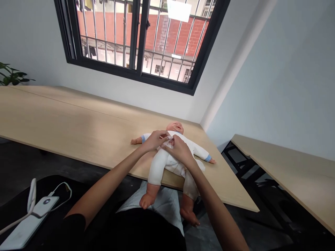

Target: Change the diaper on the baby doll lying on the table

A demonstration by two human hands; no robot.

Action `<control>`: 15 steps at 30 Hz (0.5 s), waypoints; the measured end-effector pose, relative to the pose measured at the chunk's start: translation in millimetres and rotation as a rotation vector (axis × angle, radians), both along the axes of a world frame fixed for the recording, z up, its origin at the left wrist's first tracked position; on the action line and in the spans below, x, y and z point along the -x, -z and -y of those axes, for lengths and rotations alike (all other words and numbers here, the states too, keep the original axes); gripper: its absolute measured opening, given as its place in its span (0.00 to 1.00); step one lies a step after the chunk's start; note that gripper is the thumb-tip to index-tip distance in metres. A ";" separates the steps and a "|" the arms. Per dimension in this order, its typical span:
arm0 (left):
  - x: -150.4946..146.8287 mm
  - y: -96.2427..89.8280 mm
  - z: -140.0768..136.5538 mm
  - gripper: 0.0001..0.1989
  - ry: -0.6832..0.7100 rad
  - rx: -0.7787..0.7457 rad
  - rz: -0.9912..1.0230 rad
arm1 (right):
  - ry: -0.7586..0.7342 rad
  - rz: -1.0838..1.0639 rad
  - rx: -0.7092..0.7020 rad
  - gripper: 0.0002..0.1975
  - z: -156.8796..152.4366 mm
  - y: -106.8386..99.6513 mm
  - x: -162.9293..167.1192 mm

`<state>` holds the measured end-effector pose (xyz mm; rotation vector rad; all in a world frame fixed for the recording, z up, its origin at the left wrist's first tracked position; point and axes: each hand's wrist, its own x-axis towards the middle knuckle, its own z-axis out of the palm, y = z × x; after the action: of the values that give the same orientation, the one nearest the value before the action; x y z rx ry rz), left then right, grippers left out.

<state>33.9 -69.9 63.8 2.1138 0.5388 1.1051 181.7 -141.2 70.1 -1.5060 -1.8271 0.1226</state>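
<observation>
A baby doll [157, 167] lies on its back on the wooden table [112, 146], its head toward the window and its feet hanging over the front edge. It wears white clothing with blue cuffs. At its waist, my left hand [156, 140] and my right hand [180, 149] meet with fingers pinched together. Between them shows a small piece of thin white material [170, 138]; whether it belongs to the garment or a diaper I cannot tell. A white flap [201, 165] sticks out beside the doll's hip, right of my right forearm. My hands partly cover the doll's belly.
A second wooden table [288, 167] stands to the right, across a gap. A white power bank [34, 216] with a cable lies at lower left. Behind the table is a barred window [138, 38]. A green plant [13, 75] is at far left.
</observation>
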 end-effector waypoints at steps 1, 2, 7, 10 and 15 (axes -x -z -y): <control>-0.5 -1.5 0.6 0.10 0.002 -0.015 -0.014 | 0.021 0.024 0.022 0.13 -5.7 0.6 0.9; 0.5 -1.2 0.2 0.09 0.000 -0.001 -0.009 | 0.031 0.041 0.040 0.11 -9.9 1.8 0.6; 17.8 23.3 -9.9 0.04 -0.219 0.334 0.139 | 0.092 0.095 0.055 0.09 -10.4 12.4 -9.7; 26.2 40.0 -10.9 0.04 -0.195 0.459 0.054 | 0.152 0.125 0.076 0.11 -4.0 15.6 -13.7; 25.1 53.7 -6.0 0.06 -0.086 0.550 -0.038 | 0.186 0.132 0.092 0.12 -1.1 16.0 -11.1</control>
<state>8.8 -63.9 10.1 1.6435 0.8497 0.8404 192.8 -140.1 54.2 -1.7773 -1.7932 0.0173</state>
